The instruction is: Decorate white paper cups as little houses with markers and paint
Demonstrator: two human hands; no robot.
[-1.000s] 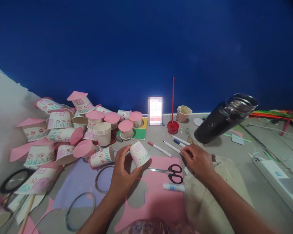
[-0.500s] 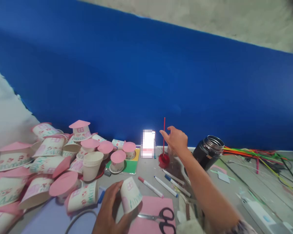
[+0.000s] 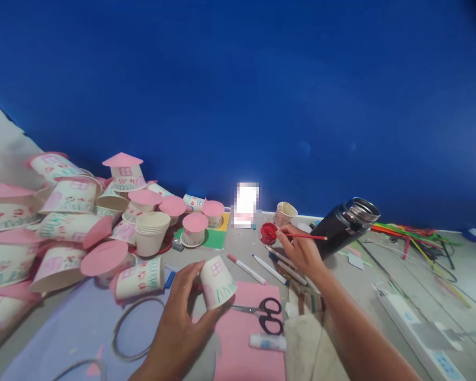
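Observation:
My left hand (image 3: pixel 180 317) grips an upturned white paper cup (image 3: pixel 218 283) drawn with a pink window and green grass marks, held over a pink paper sheet (image 3: pixel 248 338). My right hand (image 3: pixel 301 251) pinches a thin red brush (image 3: pixel 303 236), its tip at a small red paint pot (image 3: pixel 268 233). Black-handled scissors (image 3: pixel 265 315) and a glue stick (image 3: pixel 267 343) lie on the pink sheet between my arms. Several markers (image 3: pixel 262 267) lie just left of my right hand.
A heap of decorated cups with pink paper roofs (image 3: pixel 75 222) fills the left, beside a stack of plain cups (image 3: pixel 151 233). A black flask (image 3: pixel 343 225) lies tilted at right. Coloured sticks (image 3: pixel 412 233), a power strip (image 3: pixel 420 333), wire rings (image 3: pixel 133 328) and a blue wall surround.
My right hand left the markers, reached up to the red brush standing in the pot, took it and now holds it tipped sideways. The left hand kept the cup.

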